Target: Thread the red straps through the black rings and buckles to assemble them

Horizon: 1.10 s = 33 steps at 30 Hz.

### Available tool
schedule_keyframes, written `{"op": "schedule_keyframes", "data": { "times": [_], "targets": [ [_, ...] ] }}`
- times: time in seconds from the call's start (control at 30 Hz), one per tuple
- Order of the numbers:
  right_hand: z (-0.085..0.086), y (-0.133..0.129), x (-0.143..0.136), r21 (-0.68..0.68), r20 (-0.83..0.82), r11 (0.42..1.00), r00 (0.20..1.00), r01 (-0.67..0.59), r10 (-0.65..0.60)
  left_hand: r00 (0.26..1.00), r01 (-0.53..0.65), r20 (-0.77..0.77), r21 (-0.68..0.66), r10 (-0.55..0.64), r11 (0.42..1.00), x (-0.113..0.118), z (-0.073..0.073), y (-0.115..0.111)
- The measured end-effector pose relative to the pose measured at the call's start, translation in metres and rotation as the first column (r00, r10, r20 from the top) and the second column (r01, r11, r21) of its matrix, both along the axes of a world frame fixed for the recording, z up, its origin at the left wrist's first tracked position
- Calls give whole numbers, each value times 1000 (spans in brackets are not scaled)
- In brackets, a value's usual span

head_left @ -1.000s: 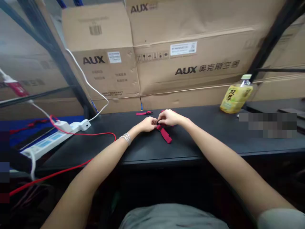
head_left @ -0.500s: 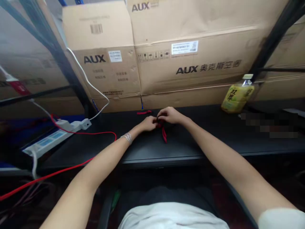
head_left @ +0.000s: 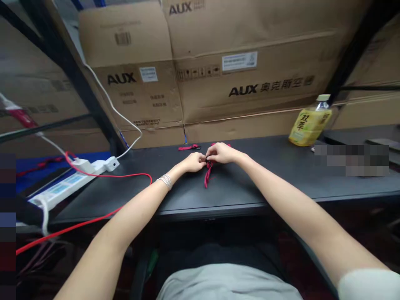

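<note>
My left hand (head_left: 194,162) and my right hand (head_left: 222,153) meet over the middle of the black table (head_left: 187,196). Both have their fingers pinched on a red strap (head_left: 207,177) with a small black ring or buckle at its top; which it is I cannot make out. The strap's loose end hangs down toward the table's front edge. Behind my left hand lies another red strap (head_left: 187,147) with a black clip at its right end. A bit of red strap (head_left: 229,145) shows just behind my right hand.
Large AUX cardboard boxes (head_left: 206,100) stand along the back. A yellow-labelled bottle (head_left: 310,125) is at the back right. At left lie a white power strip (head_left: 67,183) and a red cable (head_left: 103,216). Black metal posts (head_left: 75,83) rise on both sides.
The strap's hanging end has swung left and now hangs below the fingertips. My right hand has tilted slightly, uncovering red strap behind it. Both hands stay close together.
</note>
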State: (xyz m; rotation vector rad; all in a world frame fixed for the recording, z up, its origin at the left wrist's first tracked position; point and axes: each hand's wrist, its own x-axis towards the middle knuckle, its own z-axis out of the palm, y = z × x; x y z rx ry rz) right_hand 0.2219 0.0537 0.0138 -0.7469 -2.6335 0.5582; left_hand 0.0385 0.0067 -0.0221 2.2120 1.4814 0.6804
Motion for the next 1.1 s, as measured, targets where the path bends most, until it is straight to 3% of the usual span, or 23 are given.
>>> {"op": "schedule_keyframes", "data": {
  "times": [0.07, 0.2, 0.3, 0.43, 0.5, 0.6, 0.77, 0.87, 0.97, 1.1],
  "targets": [
    [0, 1, -1, 37, -187, 999, 982, 39, -31, 995, -7, 99, -14, 9, 1000, 2, 4, 0],
    [-1, 4, -5, -3, -535, 995, 840, 104, -89, 958, 6, 285, 28, -13, 1000, 2, 15, 0],
    [3, 7, -7, -114, -698, 992, 707, 53, -118, 975, 2, 224, -1, -2, 1000, -1, 15, -1],
    [14, 15, 0, -180, -882, 981, 429, 75, -195, 999, -13, 46, -45, 15, 999, -1, 5, -3],
    [16, 20, 5, -188, -896, 976, 389, 109, -216, 999, -23, 23, -35, 24, 999, 0, 3, -3],
    [12, 23, 7, -198, -859, 971, 452, 135, -238, 1000, -13, 8, -44, 14, 999, 0, 3, -3],
    [1, 14, 1, -169, -594, 983, 789, 66, -155, 999, 24, -25, -34, -25, 999, -3, 5, -1],
    [-2, 7, 0, -136, -373, 990, 923, 42, -90, 998, 47, -50, -7, -47, 999, -5, 4, 0],
    [-2, 6, 1, -116, -254, 992, 965, 39, -67, 998, 39, -53, -15, -39, 999, -6, 4, 0],
    [-2, 11, 3, -129, -318, 988, 940, 85, -122, 999, 4, -42, -2, -4, 1000, -4, 4, 0]
  ]
}}
